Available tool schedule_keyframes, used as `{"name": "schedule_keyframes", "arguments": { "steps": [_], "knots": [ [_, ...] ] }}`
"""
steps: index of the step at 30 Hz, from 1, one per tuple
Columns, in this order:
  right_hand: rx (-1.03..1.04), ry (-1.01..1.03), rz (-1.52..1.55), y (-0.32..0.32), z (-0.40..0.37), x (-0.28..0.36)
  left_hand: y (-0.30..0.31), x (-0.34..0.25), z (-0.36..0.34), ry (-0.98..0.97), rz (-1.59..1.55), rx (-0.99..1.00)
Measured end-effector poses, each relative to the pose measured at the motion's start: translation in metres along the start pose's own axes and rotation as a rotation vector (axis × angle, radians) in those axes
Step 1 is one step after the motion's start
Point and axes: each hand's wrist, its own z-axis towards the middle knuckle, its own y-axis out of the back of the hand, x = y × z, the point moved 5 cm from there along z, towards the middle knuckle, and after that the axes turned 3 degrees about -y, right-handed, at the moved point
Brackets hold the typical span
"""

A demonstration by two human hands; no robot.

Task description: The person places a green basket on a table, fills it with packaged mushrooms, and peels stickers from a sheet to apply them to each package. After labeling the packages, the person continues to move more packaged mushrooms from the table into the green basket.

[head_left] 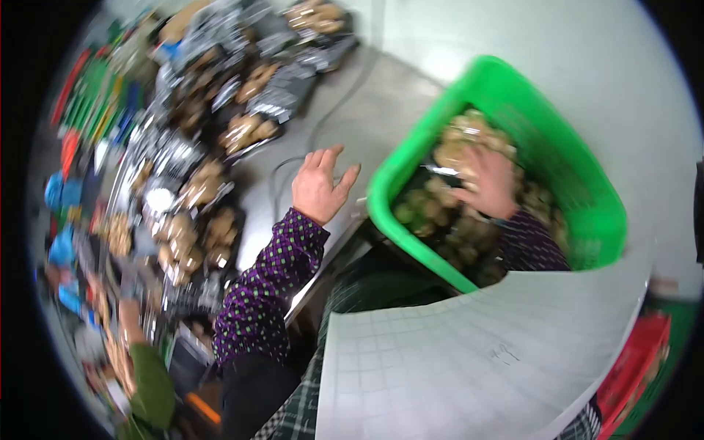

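My left hand (pixel 320 185) hangs over the metal table's edge, fingers apart and nothing in it. My right hand (pixel 490 182) reaches down into a green plastic basket (pixel 422 139), its fingers slightly blurred. It grips a film-wrapped pack of tan mushrooms (pixel 456 147), or what look like mushrooms. Under and around that pack lie more wrapped packs (pixel 425 209), partly hidden by my right hand and sleeve. Left of my left hand, a wrapped pack (pixel 249 133) sits near the edge of a large pile.
Many dark, film-wrapped packs (pixel 198 183) cover the left of the metal table (pixel 352 121). A dark cable (pixel 345 99) crosses it. A marked white sheet (pixel 469 359) spreads over the lower front. A co-worker's green sleeve (pixel 152 385) shows lower left, a red crate (pixel 638 359) lower right.
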Motion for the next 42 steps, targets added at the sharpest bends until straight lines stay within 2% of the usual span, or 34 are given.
{"name": "schedule_keyframes", "arguments": {
  "steps": [1,3,4,5,6,8,11,12,14,15,16,17,18,20,21,22,24,25,26,27,28,29,30,32,33,34,37,39,40,41,42],
  "knots": [
    [0.026,0.053,0.048,0.004,0.000,-0.003,0.010,0.046,-0.024,0.064,0.157,-0.006],
    [0.040,0.068,0.041,0.011,-0.004,-0.006,0.072,0.122,-0.059,0.086,0.531,-0.122],
    [0.037,0.044,-0.028,0.014,-0.006,-0.008,0.100,0.164,-0.080,0.449,0.568,0.086],
    [0.045,0.056,-0.021,0.008,-0.001,-0.008,0.118,0.191,-0.105,0.589,0.785,0.138],
    [0.057,0.011,0.010,0.001,-0.002,-0.010,0.124,0.223,-0.128,0.561,0.772,0.171],
    [0.054,-0.040,0.041,-0.003,0.001,-0.012,0.128,0.221,-0.126,0.512,0.836,0.307],
    [0.058,-0.037,0.062,-0.007,0.004,-0.012,0.113,0.231,-0.096,0.507,0.833,0.278],
    [0.034,0.033,0.081,-0.004,0.005,-0.012,0.104,0.236,-0.090,0.465,0.930,0.251],
    [0.002,0.079,0.028,0.015,0.001,-0.008,0.100,0.262,-0.074,0.414,0.768,0.316],
    [0.049,-0.008,0.061,0.026,0.002,-0.007,0.108,0.271,-0.071,0.413,0.731,0.247],
    [-0.001,-0.050,0.064,0.039,-0.002,-0.005,0.124,0.262,-0.063,0.455,0.606,0.180],
    [-0.034,-0.138,0.213,0.050,-0.009,-0.006,0.139,0.312,-0.072,0.522,0.357,0.015],
    [-0.096,-0.146,0.328,0.062,-0.013,0.000,0.148,0.314,-0.069,0.489,-0.176,-0.272],
    [0.051,-0.281,0.841,0.074,-0.018,0.016,0.183,0.168,-0.012,0.599,0.547,-0.150],
    [0.100,-0.303,1.092,0.077,-0.017,0.024,0.176,0.113,0.007,0.408,0.475,-0.161],
    [0.086,-0.315,1.091,0.087,-0.014,0.031,0.162,0.066,0.025,0.227,0.409,-0.174],
    [0.265,-0.495,1.735,0.095,-0.012,0.051,0.121,-0.042,0.044,-0.622,0.500,-0.211],
    [0.256,-0.490,1.739,0.100,-0.013,0.056,0.095,-0.088,0.042,-0.761,0.501,-0.116],
    [0.220,-0.533,1.911,0.104,-0.014,0.061,0.070,-0.131,0.037,-0.921,0.409,-0.085],
    [0.182,-0.576,2.084,0.105,-0.016,0.061,0.050,-0.169,0.032,-0.970,0.287,-0.036],
    [0.173,-0.571,2.088,0.103,-0.023,0.053,0.032,-0.200,0.020,-1.085,0.420,-0.050],
    [0.136,-0.602,1.954,0.094,-0.035,0.036,0.019,-0.217,0.014,-1.129,0.364,-0.019],
    [0.097,-0.632,1.821,0.087,-0.048,0.020,0.004,-0.224,0.012,-1.146,0.313,0.114],
    [0.066,-0.849,1.826,0.051,-0.090,-0.002,0.006,-0.224,0.025,-1.165,-0.078,0.505],
    [0.078,-0.892,1.860,0.041,-0.103,-0.002,0.000,-0.211,0.032,-1.082,-0.146,0.542],
    [0.086,-0.932,1.896,0.033,-0.115,0.000,-0.007,-0.202,0.039,-1.005,-0.130,0.544],
    [0.078,-0.943,1.997,-0.006,-0.122,0.011,-0.047,-0.174,0.038,-0.975,0.055,0.560],
    [0.095,-0.798,1.673,-0.030,-0.116,0.010,-0.084,-0.154,0.024,-0.972,0.323,0.756],
    [0.115,-0.739,1.559,-0.034,-0.115,0.011,-0.089,-0.155,0.022,-0.982,0.327,0.753],
    [0.105,-0.736,1.558,-0.039,-0.115,0.008,-0.098,-0.153,0.018,-0.933,0.406,0.876],
    [0.125,-0.669,1.428,-0.043,-0.114,0.005,-0.107,-0.150,0.015,-0.876,0.484,1.000]
  ]
}}
